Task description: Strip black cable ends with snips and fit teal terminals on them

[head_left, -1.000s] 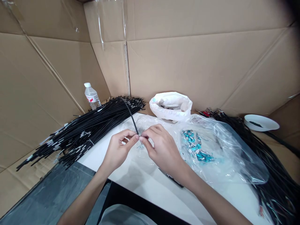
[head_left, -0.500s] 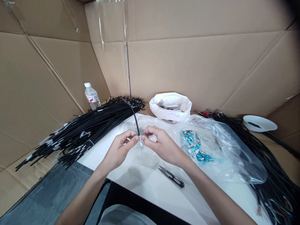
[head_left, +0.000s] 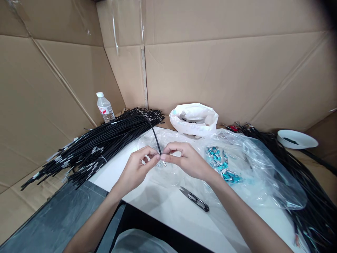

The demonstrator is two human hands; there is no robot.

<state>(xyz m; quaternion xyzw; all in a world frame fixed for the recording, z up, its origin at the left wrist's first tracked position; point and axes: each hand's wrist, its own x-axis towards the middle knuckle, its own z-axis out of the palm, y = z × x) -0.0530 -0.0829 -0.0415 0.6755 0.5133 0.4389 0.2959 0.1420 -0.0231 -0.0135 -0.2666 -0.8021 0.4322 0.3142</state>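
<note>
A black cable curves down from the bundle at the back left, and its stripped, silvery end sticks out below my fingertips. My left hand pinches the cable near that end from the left. From the right, my right hand pinches the same spot with thumb and forefinger, so the fingertips of both hands nearly meet. The fine wires at the tip are partly hidden by my fingers. Nearer to me on the white tabletop lies a pair of black thread snips.
Black cables are heaped at the left beside a water bottle. A white bag stands at the back. Clear plastic with teal scraps lies right, near more cables and a white bowl. Cardboard walls enclose the table.
My fingertips have closed in on each other at the cable's end, now covering more of the silvery strands. The whole view has shifted slightly.
</note>
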